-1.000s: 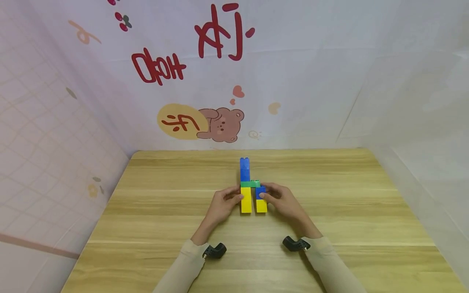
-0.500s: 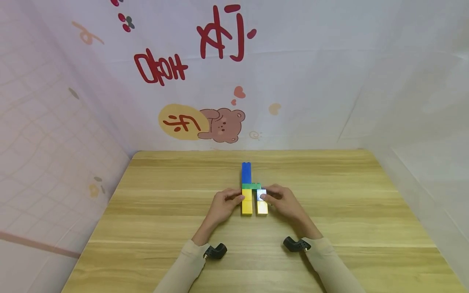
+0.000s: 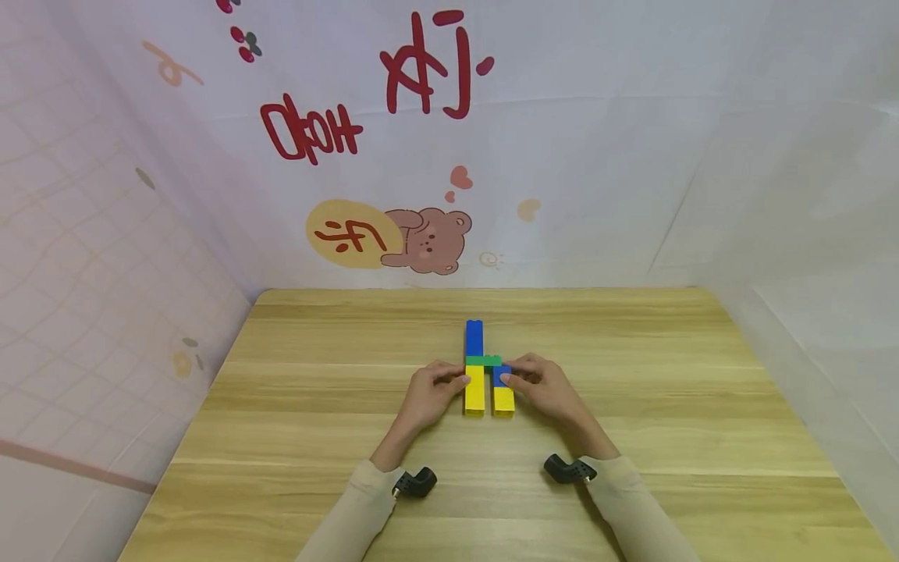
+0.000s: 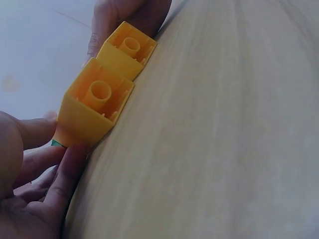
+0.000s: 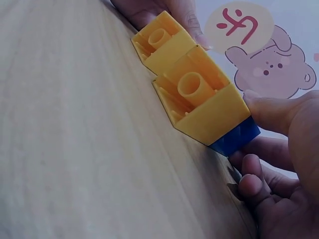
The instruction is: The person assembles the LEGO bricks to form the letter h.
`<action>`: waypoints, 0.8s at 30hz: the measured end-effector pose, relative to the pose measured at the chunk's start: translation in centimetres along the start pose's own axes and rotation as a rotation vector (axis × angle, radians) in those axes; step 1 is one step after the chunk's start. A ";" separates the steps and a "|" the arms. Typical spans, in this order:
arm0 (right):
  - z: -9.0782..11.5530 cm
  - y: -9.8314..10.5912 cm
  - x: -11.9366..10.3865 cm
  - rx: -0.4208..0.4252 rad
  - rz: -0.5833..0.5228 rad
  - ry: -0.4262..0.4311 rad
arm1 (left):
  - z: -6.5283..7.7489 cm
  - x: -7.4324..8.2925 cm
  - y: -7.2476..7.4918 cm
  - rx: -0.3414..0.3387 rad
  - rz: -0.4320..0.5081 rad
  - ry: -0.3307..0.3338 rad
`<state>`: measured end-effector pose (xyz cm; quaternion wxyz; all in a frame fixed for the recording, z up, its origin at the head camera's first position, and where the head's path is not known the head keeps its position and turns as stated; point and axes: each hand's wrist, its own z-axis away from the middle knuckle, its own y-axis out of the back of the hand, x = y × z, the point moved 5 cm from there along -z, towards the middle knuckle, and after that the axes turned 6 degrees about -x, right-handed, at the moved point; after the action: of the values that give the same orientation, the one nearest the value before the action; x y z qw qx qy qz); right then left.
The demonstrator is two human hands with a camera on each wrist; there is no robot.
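A brick model (image 3: 483, 367) lies flat on the wooden table (image 3: 295, 406): two yellow legs at the near end, a green crossbar, a blue column (image 3: 474, 338) pointing away, a small blue brick (image 3: 500, 376) above the right leg. My left hand (image 3: 437, 390) pinches the left yellow leg (image 3: 474, 394) (image 4: 89, 107). My right hand (image 3: 537, 386) pinches the right side at the blue brick and yellow leg (image 3: 502, 400) (image 5: 207, 107). Both wrist views show the hollow undersides of the yellow bricks resting against the tabletop.
White sheets with a bear sticker (image 3: 428, 238) and red characters wall in the table at the back and both sides. A black wrist camera mount (image 3: 414, 481) sits on each sleeve. Bare wood lies around the model.
The model has slid slightly nearer and lies lower between my hands, and the right thumb has shifted on the small blue brick. Both hands keep their hold.
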<state>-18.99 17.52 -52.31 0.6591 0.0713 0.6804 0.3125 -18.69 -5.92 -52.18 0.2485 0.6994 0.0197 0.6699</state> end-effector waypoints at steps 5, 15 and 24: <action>0.1 -0.1 0.1 0.010 -0.006 -0.013 | 0.0 -0.2 -0.1 0.004 0.023 0.010; 0.0 0.3 0.5 -0.020 -0.069 -0.040 | -0.1 -0.5 0.9 0.004 0.190 0.036; 0.7 2.3 0.6 0.016 0.030 -0.019 | -0.3 -0.1 2.7 0.051 0.217 0.036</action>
<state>-19.10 19.89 -51.60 0.6601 0.0900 0.6755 0.3162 -19.79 -8.29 -51.29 0.1564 0.6914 -0.0345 0.7045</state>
